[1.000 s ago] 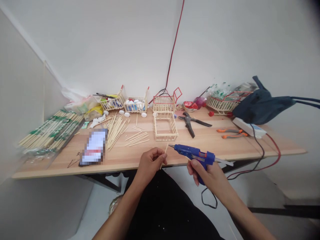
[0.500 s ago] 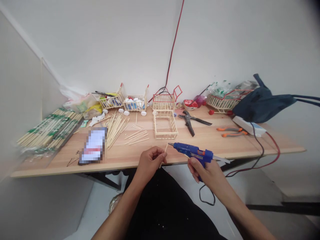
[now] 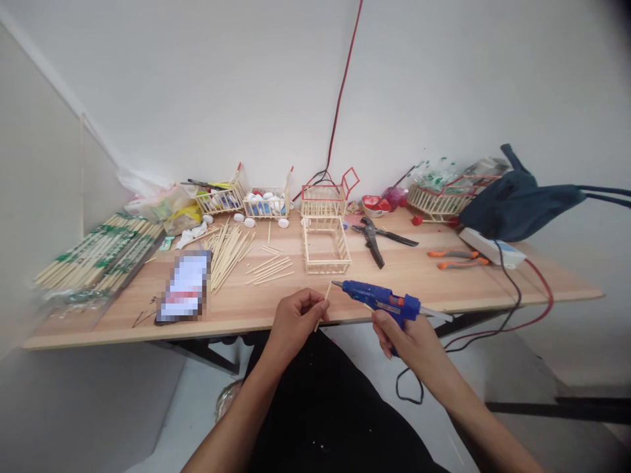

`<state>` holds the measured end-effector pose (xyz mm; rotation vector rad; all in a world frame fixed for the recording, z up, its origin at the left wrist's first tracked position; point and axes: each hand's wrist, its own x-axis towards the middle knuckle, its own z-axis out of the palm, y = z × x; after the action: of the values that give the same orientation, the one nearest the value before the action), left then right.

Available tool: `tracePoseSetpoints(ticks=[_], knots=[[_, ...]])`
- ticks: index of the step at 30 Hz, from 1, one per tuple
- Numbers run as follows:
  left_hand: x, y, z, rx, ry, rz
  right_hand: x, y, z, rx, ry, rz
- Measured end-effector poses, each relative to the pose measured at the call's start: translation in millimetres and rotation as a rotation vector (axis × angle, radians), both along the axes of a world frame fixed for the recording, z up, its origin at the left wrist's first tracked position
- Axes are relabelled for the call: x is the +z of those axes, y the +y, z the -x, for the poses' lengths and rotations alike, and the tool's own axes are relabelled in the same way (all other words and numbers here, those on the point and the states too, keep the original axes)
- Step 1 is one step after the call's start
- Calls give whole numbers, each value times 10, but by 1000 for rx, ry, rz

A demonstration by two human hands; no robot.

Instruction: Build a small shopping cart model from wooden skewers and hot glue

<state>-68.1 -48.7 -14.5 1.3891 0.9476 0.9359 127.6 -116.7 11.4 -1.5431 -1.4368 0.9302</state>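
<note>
Between the thumb and fingers of my left hand point(image 3: 298, 322) is a thin wooden stick point(image 3: 328, 290), held tilted near the table's front edge. My right hand point(image 3: 407, 335) is wrapped round the handle of a blue hot glue gun point(image 3: 379, 297). Its nozzle points left and is close to the top end of the stick; whether they touch I cannot tell. Just beyond my hands stands an open frame basket point(image 3: 326, 268) built of such sticks. Left of it, short cut sticks point(image 3: 270, 270) lie on the wooden table point(image 3: 236, 315).
Longer loose sticks point(image 3: 229, 256), a phone point(image 3: 182, 289) and packaged sticks point(image 3: 103, 253) lie left. Small stick carts point(image 3: 266, 205) line the wall. Black cutters point(image 3: 373, 243), orange-handled pliers point(image 3: 458, 260), a white power strip point(image 3: 493, 249) and a dark cloth bag point(image 3: 522, 203) are right.
Almost nothing differs. Both hands keep their places, the stick and the glue gun's nozzle still close together; the dangling cable below has shifted slightly.
</note>
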Motion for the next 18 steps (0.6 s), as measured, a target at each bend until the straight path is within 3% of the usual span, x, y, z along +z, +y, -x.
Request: tracePoseSetpoints(ticks=[18], knots=[[34,-5,4,6,-22,14,-104,-2,-50,-13,4,2]])
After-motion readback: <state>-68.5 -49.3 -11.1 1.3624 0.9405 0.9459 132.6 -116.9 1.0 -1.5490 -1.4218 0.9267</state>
